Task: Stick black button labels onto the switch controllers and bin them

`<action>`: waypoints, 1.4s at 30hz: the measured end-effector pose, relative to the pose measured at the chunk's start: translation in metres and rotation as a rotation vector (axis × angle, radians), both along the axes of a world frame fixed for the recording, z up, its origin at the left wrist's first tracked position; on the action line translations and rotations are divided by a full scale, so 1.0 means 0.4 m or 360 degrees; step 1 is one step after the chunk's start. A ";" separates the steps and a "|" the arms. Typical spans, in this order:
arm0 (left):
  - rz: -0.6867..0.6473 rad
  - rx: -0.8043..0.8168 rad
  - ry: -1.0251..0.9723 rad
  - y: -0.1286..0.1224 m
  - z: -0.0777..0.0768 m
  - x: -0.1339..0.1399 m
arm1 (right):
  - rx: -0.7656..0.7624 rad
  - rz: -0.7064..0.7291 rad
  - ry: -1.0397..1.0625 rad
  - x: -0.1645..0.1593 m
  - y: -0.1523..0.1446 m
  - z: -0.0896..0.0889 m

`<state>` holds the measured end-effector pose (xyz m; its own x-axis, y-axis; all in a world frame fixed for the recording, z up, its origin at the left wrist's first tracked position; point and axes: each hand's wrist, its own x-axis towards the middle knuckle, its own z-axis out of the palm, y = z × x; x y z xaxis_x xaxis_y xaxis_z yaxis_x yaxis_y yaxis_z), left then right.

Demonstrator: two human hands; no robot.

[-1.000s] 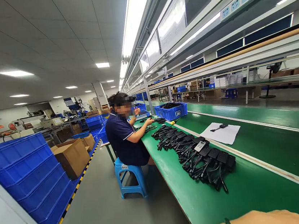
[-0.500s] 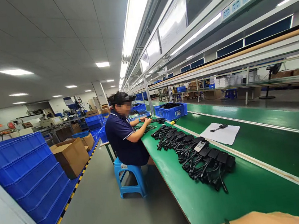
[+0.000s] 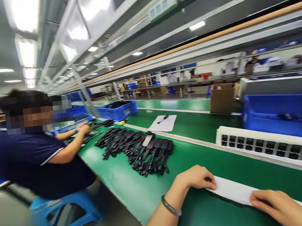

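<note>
A long white strip [image 3: 232, 190], flat like card or paper, lies near the table's front edge at lower right. My left hand [image 3: 197, 177], with a dark bangle on its wrist, has its fingers closed on the strip's far left end. Farther right, my right hand [image 3: 279, 203] grips the strip with bent fingers. Along the strip's near edge runs a thin black piece [image 3: 228, 200], whose kind I cannot make out. Beyond my left hand is a heap of black cabled devices [image 3: 144, 146], one with a light grey face.
A white slotted rack [image 3: 270, 146] holding black parts stands at the right before a blue bin [image 3: 283, 115]. Farther back are a white sheet [image 3: 164, 123] with one black device and a blue crate [image 3: 119, 111]. A co-worker [image 3: 32, 157] sits at left on a blue stool [image 3: 67, 218].
The view has swung right, bringing the rack and blue bin into sight. Both my hands now show, on the white strip; before, only a forearm was visible at the bottom edge.
</note>
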<state>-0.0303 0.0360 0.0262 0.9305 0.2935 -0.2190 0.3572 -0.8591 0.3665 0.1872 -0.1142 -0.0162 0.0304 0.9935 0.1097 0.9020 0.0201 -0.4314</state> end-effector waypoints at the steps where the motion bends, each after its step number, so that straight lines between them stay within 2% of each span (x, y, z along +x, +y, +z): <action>1: -0.0005 0.0016 -0.0018 0.003 -0.003 -0.001 | -0.0164 0.0086 0.0013 -0.005 -0.007 0.010; 4: 0.0033 0.0096 -0.0059 -0.004 -0.012 0.001 | -0.0358 0.0116 0.0022 -0.031 -0.003 0.038; 9: 0.0070 0.0223 -0.0156 -0.050 -0.005 0.008 | -0.0332 0.0077 0.0066 -0.058 -0.003 0.055; 13: -0.0063 0.0217 -0.0220 -0.074 0.000 0.021 | -0.0307 0.0145 0.0309 -0.081 -0.007 0.051; 18: -0.0169 0.0230 -0.0171 -0.095 -0.008 0.037 | -0.0287 0.0028 0.0620 -0.111 -0.007 0.043; 24: -0.0114 0.0392 -0.0115 -0.128 -0.006 0.048 | -0.0307 0.0018 0.0577 -0.112 -0.012 0.055; 27: -0.0119 0.0428 -0.0091 -0.132 -0.005 0.044 | -0.0322 0.0038 0.0530 -0.111 -0.011 0.062; 30: -0.0112 0.0432 -0.0080 -0.128 -0.003 0.037 | -0.0220 -0.0032 0.0456 -0.116 -0.010 0.054; 37: -0.0165 0.0369 -0.0140 -0.130 -0.006 0.043 | -0.0206 -0.0059 0.1116 -0.122 0.002 -0.008; 39: -0.0179 0.0375 -0.0100 -0.128 -0.009 0.045 | -0.0242 -0.0025 0.1102 -0.117 0.001 0.001; 42: -0.0175 0.0377 -0.0029 -0.119 -0.009 0.037 | -0.0372 0.0063 0.0916 -0.105 -0.009 0.040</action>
<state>-0.0154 -0.0116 0.0226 0.9628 0.2317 -0.1390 0.2524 -0.9550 0.1558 0.1452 -0.1178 -0.0004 -0.0176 0.9908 -0.1340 0.5240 -0.1050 -0.8452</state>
